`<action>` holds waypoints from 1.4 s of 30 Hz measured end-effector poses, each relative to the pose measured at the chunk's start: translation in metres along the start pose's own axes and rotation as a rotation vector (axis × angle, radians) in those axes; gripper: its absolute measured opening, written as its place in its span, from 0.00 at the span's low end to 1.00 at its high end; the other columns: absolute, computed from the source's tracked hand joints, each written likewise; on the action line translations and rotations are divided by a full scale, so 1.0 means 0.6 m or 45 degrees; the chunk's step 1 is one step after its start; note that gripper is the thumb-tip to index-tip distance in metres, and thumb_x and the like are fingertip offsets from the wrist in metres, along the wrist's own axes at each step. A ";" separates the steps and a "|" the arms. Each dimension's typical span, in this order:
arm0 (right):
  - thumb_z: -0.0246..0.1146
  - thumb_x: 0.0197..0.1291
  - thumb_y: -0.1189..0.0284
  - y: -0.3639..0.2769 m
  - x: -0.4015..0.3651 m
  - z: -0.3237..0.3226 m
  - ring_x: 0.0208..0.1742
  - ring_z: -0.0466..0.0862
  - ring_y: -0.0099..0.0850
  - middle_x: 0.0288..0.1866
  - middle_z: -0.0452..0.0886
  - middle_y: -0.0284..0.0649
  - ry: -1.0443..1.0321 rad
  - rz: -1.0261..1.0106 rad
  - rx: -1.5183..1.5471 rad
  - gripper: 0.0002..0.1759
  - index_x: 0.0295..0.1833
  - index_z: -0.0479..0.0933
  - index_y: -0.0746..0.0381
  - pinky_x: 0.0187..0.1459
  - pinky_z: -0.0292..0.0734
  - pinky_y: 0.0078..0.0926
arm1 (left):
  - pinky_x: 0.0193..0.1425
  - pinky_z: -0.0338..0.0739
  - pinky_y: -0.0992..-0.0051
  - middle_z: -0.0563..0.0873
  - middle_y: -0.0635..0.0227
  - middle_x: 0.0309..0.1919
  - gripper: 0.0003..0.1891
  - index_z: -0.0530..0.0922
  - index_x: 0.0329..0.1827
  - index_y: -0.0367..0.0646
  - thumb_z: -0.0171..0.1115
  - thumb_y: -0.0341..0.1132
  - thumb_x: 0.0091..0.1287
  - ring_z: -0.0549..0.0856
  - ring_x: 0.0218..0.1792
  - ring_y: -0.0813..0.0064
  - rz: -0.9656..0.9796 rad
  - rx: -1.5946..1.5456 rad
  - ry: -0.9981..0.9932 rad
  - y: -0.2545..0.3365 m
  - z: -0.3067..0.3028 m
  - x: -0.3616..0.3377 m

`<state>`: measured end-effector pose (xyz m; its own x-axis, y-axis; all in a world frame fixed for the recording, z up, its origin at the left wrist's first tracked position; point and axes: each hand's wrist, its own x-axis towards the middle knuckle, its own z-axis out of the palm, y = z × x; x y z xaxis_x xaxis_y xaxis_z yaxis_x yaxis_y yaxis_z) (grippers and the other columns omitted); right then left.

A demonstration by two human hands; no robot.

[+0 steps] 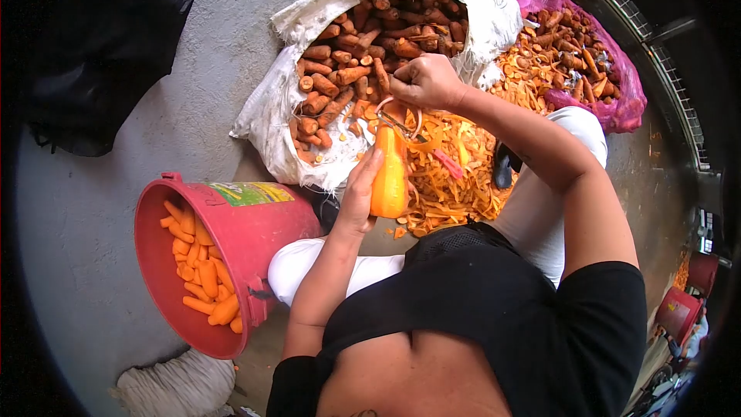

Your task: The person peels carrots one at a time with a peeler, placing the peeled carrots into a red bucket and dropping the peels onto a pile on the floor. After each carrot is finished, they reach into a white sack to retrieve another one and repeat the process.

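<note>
My left hand [360,194] is closed around the lower side of a thick, bright orange carrot [390,181], held upright above my lap. In my right hand [427,82], closed in a fist, is a peeler [417,114] with a pale pink looped frame. Its blade end is at the carrot's upper tip, where a strip of peel seems to hang; exact contact is hard to tell. Below lies a heap of carrot peelings [455,194], with a small pink-red object [448,163] on it.
Unpeeled carrots fill a white sack [266,108] ahead. A tilted red bucket [266,220] of peeled carrots [207,274] stands at left. A pink mesh sack [629,93] of carrots lies right. Black plastic [108,54] and a rolled whitish sack [177,386] lie left.
</note>
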<state>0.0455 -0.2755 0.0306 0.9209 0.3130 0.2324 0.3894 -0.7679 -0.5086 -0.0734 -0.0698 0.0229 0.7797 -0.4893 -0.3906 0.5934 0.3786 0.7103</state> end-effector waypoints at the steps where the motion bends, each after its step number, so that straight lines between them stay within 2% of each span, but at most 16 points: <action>1: 0.58 0.55 0.53 0.002 0.001 0.002 0.21 0.82 0.39 0.17 0.80 0.42 -0.010 0.008 -0.010 0.20 0.26 0.86 0.56 0.27 0.78 0.33 | 0.36 0.81 0.75 0.81 0.61 0.37 0.21 0.69 0.61 0.39 0.47 0.45 0.74 0.84 0.31 0.72 0.002 0.010 0.010 0.001 -0.001 0.000; 5: 0.59 0.53 0.52 0.056 0.023 -0.017 0.22 0.83 0.38 0.19 0.81 0.41 -0.035 0.371 0.050 0.19 0.29 0.86 0.54 0.27 0.79 0.33 | 0.36 0.81 0.74 0.81 0.59 0.38 0.22 0.69 0.62 0.38 0.47 0.46 0.74 0.84 0.33 0.72 -0.014 0.011 -0.081 0.000 -0.009 -0.003; 6: 0.58 0.54 0.51 0.088 0.023 -0.019 0.22 0.83 0.38 0.20 0.82 0.40 0.077 0.230 -0.176 0.18 0.30 0.86 0.52 0.29 0.79 0.33 | 0.38 0.82 0.73 0.81 0.58 0.39 0.23 0.69 0.62 0.38 0.47 0.48 0.74 0.84 0.33 0.71 0.015 -0.010 -0.112 0.002 -0.004 -0.007; 8: 0.58 0.54 0.52 0.115 0.022 -0.027 0.23 0.83 0.38 0.20 0.82 0.39 0.088 0.424 -0.181 0.18 0.30 0.86 0.51 0.30 0.79 0.33 | 0.40 0.83 0.70 0.81 0.57 0.41 0.25 0.68 0.60 0.38 0.46 0.51 0.74 0.85 0.33 0.68 0.072 -0.050 -0.170 0.012 0.001 -0.017; 11: 0.57 0.54 0.52 0.064 0.019 -0.037 0.22 0.83 0.36 0.18 0.81 0.38 0.209 0.427 -0.032 0.19 0.28 0.85 0.54 0.30 0.79 0.34 | 0.43 0.84 0.66 0.80 0.59 0.44 0.27 0.68 0.62 0.38 0.47 0.54 0.73 0.85 0.40 0.67 0.064 -0.201 -0.179 0.014 -0.018 0.000; 13: 0.56 0.56 0.54 0.021 0.009 -0.029 0.18 0.82 0.31 0.15 0.80 0.33 0.205 0.302 0.134 0.19 0.27 0.86 0.53 0.27 0.78 0.31 | 0.47 0.84 0.62 0.81 0.62 0.47 0.28 0.68 0.63 0.41 0.48 0.54 0.73 0.84 0.45 0.67 -0.016 -0.321 -0.198 0.018 -0.033 0.016; 14: 0.55 0.57 0.55 0.000 0.003 -0.023 0.16 0.81 0.29 0.14 0.80 0.32 0.220 0.204 0.141 0.19 0.27 0.86 0.53 0.25 0.78 0.30 | 0.46 0.83 0.65 0.81 0.63 0.46 0.27 0.69 0.62 0.42 0.49 0.55 0.72 0.84 0.44 0.68 -0.035 -0.370 -0.090 0.016 -0.036 0.026; 17: 0.61 0.53 0.64 -0.061 -0.021 -0.018 0.17 0.76 0.31 0.13 0.74 0.39 0.099 -0.086 0.268 0.14 0.19 0.81 0.58 0.27 0.73 0.31 | 0.47 0.81 0.68 0.83 0.67 0.44 0.24 0.73 0.60 0.47 0.50 0.55 0.71 0.84 0.44 0.72 -0.063 -0.400 0.131 0.006 -0.039 0.048; 20: 0.62 0.49 0.66 -0.082 -0.031 -0.004 0.19 0.74 0.38 0.13 0.71 0.40 0.198 -0.387 0.179 0.13 0.15 0.76 0.58 0.27 0.69 0.34 | 0.51 0.82 0.61 0.83 0.62 0.46 0.22 0.75 0.57 0.44 0.50 0.52 0.71 0.84 0.46 0.65 -0.228 -0.572 0.208 0.005 -0.055 0.059; 27: 0.64 0.44 0.65 -0.077 -0.040 0.015 0.20 0.75 0.39 0.14 0.71 0.39 0.097 -0.454 0.055 0.13 0.13 0.73 0.56 0.27 0.68 0.35 | 0.49 0.82 0.63 0.84 0.59 0.45 0.25 0.76 0.53 0.40 0.53 0.55 0.68 0.84 0.45 0.64 -0.227 -0.667 0.180 0.005 -0.031 0.060; 30: 0.64 0.44 0.65 -0.074 -0.039 0.022 0.20 0.74 0.40 0.14 0.70 0.39 0.102 -0.441 0.119 0.12 0.14 0.74 0.56 0.26 0.68 0.36 | 0.47 0.82 0.62 0.84 0.59 0.46 0.25 0.75 0.54 0.40 0.52 0.54 0.69 0.84 0.45 0.64 -0.215 -0.627 0.129 0.002 -0.037 0.058; 33: 0.62 0.47 0.60 -0.071 -0.035 0.022 0.17 0.78 0.39 0.13 0.74 0.41 0.081 -0.424 0.107 0.14 0.16 0.80 0.54 0.25 0.74 0.35 | 0.44 0.83 0.63 0.84 0.61 0.44 0.24 0.74 0.57 0.44 0.50 0.53 0.70 0.85 0.44 0.65 -0.164 -0.663 0.193 0.006 -0.021 0.057; 36: 0.62 0.50 0.58 -0.055 -0.026 0.024 0.16 0.79 0.36 0.14 0.76 0.42 0.025 -0.171 0.144 0.15 0.19 0.82 0.54 0.24 0.76 0.33 | 0.39 0.83 0.64 0.83 0.60 0.41 0.22 0.71 0.60 0.48 0.47 0.53 0.72 0.85 0.39 0.65 -0.082 -0.389 0.260 0.019 0.004 0.027; 37: 0.61 0.53 0.56 -0.040 -0.010 0.008 0.16 0.81 0.34 0.15 0.78 0.42 -0.084 -0.030 0.241 0.16 0.23 0.84 0.54 0.24 0.78 0.32 | 0.34 0.83 0.66 0.82 0.59 0.38 0.22 0.70 0.61 0.50 0.45 0.53 0.73 0.85 0.33 0.66 -0.052 -0.360 0.077 0.009 -0.005 0.022; 40: 0.60 0.53 0.54 -0.008 0.003 0.000 0.19 0.81 0.39 0.16 0.78 0.43 0.141 -0.022 0.020 0.18 0.26 0.85 0.56 0.28 0.79 0.35 | 0.31 0.84 0.70 0.81 0.62 0.37 0.25 0.68 0.59 0.42 0.46 0.54 0.73 0.85 0.33 0.69 -0.193 -0.341 -0.109 0.005 -0.003 0.005; 42: 0.60 0.53 0.53 -0.002 0.004 0.000 0.21 0.82 0.41 0.18 0.79 0.43 0.058 0.067 -0.013 0.19 0.28 0.85 0.57 0.30 0.79 0.33 | 0.28 0.83 0.70 0.82 0.59 0.35 0.24 0.69 0.58 0.42 0.45 0.54 0.73 0.85 0.29 0.68 -0.194 -0.329 -0.058 0.005 0.001 0.003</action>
<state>0.0474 -0.2738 0.0315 0.9382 0.2462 0.2430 0.3398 -0.7885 -0.5127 -0.0704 -0.0699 0.0246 0.6716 -0.5882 -0.4505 0.7385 0.4829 0.4705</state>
